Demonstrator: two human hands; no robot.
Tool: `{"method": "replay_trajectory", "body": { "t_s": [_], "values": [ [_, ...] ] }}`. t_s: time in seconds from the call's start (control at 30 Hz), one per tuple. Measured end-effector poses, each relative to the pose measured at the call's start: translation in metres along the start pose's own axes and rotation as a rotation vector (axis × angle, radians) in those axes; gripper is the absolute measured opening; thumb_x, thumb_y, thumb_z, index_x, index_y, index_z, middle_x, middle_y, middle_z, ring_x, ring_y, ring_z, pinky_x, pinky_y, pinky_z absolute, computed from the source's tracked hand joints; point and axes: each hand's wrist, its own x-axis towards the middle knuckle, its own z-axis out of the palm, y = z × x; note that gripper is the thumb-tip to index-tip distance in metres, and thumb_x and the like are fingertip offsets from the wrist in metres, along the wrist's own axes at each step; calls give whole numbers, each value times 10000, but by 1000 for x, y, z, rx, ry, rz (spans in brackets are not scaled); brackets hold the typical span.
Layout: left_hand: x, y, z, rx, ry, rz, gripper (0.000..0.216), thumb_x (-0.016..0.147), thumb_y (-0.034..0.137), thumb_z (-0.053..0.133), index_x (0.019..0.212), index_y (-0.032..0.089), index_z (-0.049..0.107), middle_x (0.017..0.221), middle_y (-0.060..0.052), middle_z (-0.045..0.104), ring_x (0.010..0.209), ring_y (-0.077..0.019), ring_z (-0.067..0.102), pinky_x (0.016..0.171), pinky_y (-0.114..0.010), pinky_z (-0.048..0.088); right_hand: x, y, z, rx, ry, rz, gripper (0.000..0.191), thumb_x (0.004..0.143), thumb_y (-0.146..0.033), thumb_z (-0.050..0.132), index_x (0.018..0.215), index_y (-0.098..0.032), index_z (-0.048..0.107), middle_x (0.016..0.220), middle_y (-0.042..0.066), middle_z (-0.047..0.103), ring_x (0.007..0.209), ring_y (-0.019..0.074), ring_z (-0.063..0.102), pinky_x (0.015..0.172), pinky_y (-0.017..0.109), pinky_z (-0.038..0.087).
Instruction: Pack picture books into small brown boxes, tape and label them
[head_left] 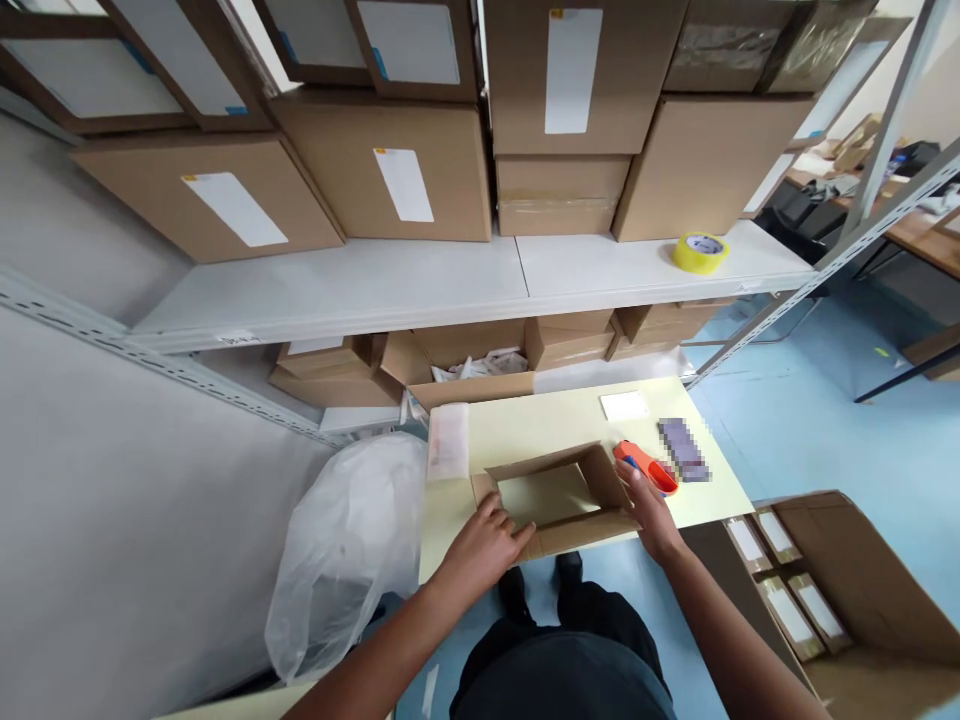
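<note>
White metal shelving (stacked cartons), pale blue floor.

My arms are bare from the hands up to where they leave the bottom of the view, with no sleeves, no cuffs and no gloves over them. My left hand carries no ring, watch or band that I can see, and the same goes for my right hand, whose wrist is plain too. Below the near edge of the pale yellow table I wear black trousers, plain and loose, and just under that same edge the toes of my black shoes show side by side, dark all over, without markings I can make out
</note>
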Motion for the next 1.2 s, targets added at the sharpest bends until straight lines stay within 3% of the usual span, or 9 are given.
{"method": "replay_trajectory", "body": {
  "t_s": [0.1, 0.2, 0.3, 0.43, 0.63, 0.73, 0.93, 1.07, 1.2],
  "values": [
    [0, -2, -5, -37, 18, -55, 299, 921, 106, 589, 1175, 217, 704, 875, -57, 736, 1053, -257, 664, 1222, -571, 230, 1, -33, -1, -107, -232, -44, 614, 872, -570, 641, 1416, -291, 577, 1483, 96, 569, 1375, 298, 516, 1057, 457, 489],
    [-8, 2, -5, -73, 72, -184, 321, 915, 113, 598, 1193, 242, 692, 1283, -104, 682, 1399, -312, 482, 1243, -632, 187, 5, -48, 4, -254, -273, -86, 640, 834, -439, 683, 1442, -282, 556, 1343, 88, 669, 1269, 324, 596, 1022, 496, 515],
    [-20, 10, 2, -163, 182, -394, 613, 881, 35, 535, 1439, 288, 536, 1639, -109, 361, 1554, -343, 232, 1218, -618, 286, 9, -46, 8, -396, -235, -177, 593, 861, -316, 570, 1449, -235, 551, 1255, 95, 713, 1187, 327, 640, 1041, 524, 502],
    [-31, 23, 6, -481, 265, -651, 764, 914, 54, 415, 1613, 315, 254, 1714, -106, 170, 1535, -293, 298, 1083, -400, 511, 8, -36, 7, -561, -220, -368, 723, 866, -210, 484, 1580, -228, 373, 1501, 106, 555, 1406, 305, 494, 1140, 495, 437],
    [-21, 22, -11, -759, 300, -742, 581, 1016, 206, 346, 1586, 318, 357, 1649, -69, 366, 1484, -247, 404, 1113, -373, 488, 5, -38, 7, -755, -217, -449, 808, 874, -159, 444, 1639, -261, 206, 1594, 129, 414, 1430, 318, 466, 1099, 509, 487],
    [-7, 16, -14, -698, 325, -753, 488, 1019, 310, 433, 1502, 286, 499, 1624, -69, 412, 1412, -250, 510, 1060, -353, 537, 4, -45, 7, -822, -230, -487, 819, 876, -156, 454, 1644, -269, 192, 1521, 157, 466, 1383, 341, 508, 1051, 521, 524],
    [24, 20, 4, -507, 399, -793, 465, 990, 227, 433, 1442, 227, 544, 1502, -103, 540, 1343, -238, 575, 1052, -375, 554, -5, -43, 7, -903, -365, -502, 770, 955, -331, 519, 1642, -333, 170, 1574, 129, 426, 1335, 341, 554, 963, 488, 586],
    [33, 32, 14, -462, 370, -718, 478, 963, 166, 434, 1428, 200, 540, 1401, -112, 617, 1297, -236, 599, 1068, -413, 537, -10, -35, 11, -952, -391, -544, 780, 964, -531, 560, 1631, -284, 239, 1653, 164, 320, 1440, 384, 441, 1081, 562, 492],
    [21, 28, 6, -555, 315, -714, 386, 1012, 316, 471, 1363, 219, 599, 1355, -99, 658, 1260, -237, 618, 1066, -433, 527, -15, -39, 15, -995, -413, -529, 666, 975, -560, 540, 1567, -287, 405, 1681, 129, 278, 1394, 384, 497, 1080, 563, 487]
  ]
}}
